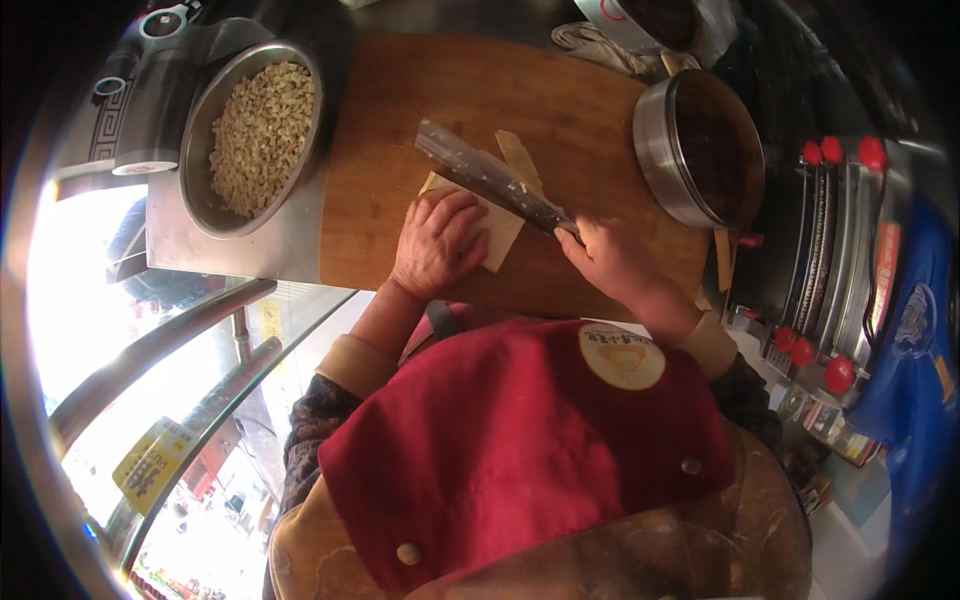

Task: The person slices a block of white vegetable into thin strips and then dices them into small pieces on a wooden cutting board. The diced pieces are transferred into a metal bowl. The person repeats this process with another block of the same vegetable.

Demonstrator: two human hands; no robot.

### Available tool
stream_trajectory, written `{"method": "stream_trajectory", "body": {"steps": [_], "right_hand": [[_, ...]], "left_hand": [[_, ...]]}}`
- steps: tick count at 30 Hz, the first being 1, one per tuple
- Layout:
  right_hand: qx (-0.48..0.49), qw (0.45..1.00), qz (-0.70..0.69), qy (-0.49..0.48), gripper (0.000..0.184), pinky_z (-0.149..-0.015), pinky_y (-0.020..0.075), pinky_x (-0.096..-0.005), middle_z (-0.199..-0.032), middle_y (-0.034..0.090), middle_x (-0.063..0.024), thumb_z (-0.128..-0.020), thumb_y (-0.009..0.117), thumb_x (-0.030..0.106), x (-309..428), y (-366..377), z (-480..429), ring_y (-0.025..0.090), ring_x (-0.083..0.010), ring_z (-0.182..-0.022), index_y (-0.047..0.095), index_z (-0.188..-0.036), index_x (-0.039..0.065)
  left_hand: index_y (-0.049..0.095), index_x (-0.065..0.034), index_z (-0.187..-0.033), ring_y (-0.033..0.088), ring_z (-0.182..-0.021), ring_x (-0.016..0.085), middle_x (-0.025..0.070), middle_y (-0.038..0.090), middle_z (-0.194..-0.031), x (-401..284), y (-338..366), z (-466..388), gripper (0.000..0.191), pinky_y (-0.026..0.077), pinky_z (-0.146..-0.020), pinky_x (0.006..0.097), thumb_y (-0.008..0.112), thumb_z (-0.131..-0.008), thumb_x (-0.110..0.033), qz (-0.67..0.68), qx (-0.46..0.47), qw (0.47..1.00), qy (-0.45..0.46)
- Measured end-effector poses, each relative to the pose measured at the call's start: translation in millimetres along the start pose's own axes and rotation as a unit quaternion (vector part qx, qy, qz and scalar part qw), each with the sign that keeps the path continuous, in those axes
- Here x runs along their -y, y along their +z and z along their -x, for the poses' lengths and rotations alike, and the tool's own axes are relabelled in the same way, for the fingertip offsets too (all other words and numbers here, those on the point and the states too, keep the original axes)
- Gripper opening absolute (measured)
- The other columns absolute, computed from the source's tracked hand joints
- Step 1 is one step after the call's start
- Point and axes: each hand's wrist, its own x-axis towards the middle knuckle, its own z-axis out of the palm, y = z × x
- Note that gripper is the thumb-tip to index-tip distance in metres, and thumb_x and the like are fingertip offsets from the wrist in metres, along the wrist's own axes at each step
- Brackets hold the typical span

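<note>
My right hand [600,251] grips the handle of a wide-bladed cleaver [487,174], whose blade slants up to the left across the wooden cutting board [405,90]. Small pale crumbs cling to the blade. Beneath my left hand [442,232] lies a pale, flat slab of food [504,232], perhaps tofu or dough; the fingers press on it, bent, and cover much of it. The cleaver hides the slab's far edge. Just beyond the blade rests a thin, cut-off strip [519,159] of similar colour.
A steel bowl [319,142] of pale diced food [259,139] stands left of the board. Round metal pans [654,154] stand at its right edge, near a crumpled cloth [600,49]. Farther right is a metal rack with red knobs [802,351]. A glass door with a metal handle [161,360] is at lower left.
</note>
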Motion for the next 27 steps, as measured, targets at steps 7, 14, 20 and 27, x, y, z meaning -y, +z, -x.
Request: {"method": "stream_trajectory", "body": {"steps": [7,14,20,27], "right_hand": [[0.093,0.992,0.084,0.002,0.027,-0.057,0.0479,-0.0519,-0.069,0.062,-0.0225,-0.098,0.06,0.023,28,-36,5,0.063,-0.0426,-0.065,0.058,-0.085,0.0],[0.081,0.991,0.106,0.028,0.029,-0.058,0.0483,-0.0514,-0.072,0.064,-0.0233,-0.098,0.061,0.024,20,-4,-4,0.063,-0.0425,-0.066,0.058,-0.083,-0.001],[0.037,0.998,-0.034,0.03,0.031,-0.058,0.0491,-0.0524,-0.071,0.064,-0.0228,-0.096,0.063,0.025,-6,0,-8,0.063,-0.0425,-0.065,0.058,-0.077,0.0],[0.053,0.995,0.08,-0.018,0.025,-0.056,0.0505,-0.0514,-0.066,0.063,-0.0192,-0.095,0.062,0.022,26,-28,7,0.063,-0.0407,-0.063,0.058,-0.079,0.004]], "left_hand": [[0.069,-0.0108,-0.109,0.057,-0.115,0.029,0.0062,0.062,-0.117,-1,3,0,0.034,0.048,-0.094,0.0429,0.075,-0.075,-0.015,-0.008,0.0,1.0,-0.005],[0.069,-0.0098,-0.109,0.056,-0.115,0.028,0.0069,0.062,-0.117,-4,1,-2,0.034,0.047,-0.095,0.0441,0.074,-0.076,-0.017,0.008,0.007,1.0,-0.006],[0.068,-0.0107,-0.111,0.056,-0.116,0.029,0.0057,0.062,-0.118,-3,-3,4,0.038,0.047,-0.095,0.0438,0.075,-0.075,-0.017,0.005,0.006,1.0,-0.011],[0.068,-0.0117,-0.112,0.055,-0.117,0.03,0.0056,0.061,-0.12,-3,0,7,0.038,0.047,-0.095,0.043,0.075,-0.075,-0.017,-0.016,0.015,1.0,-0.015]]}}
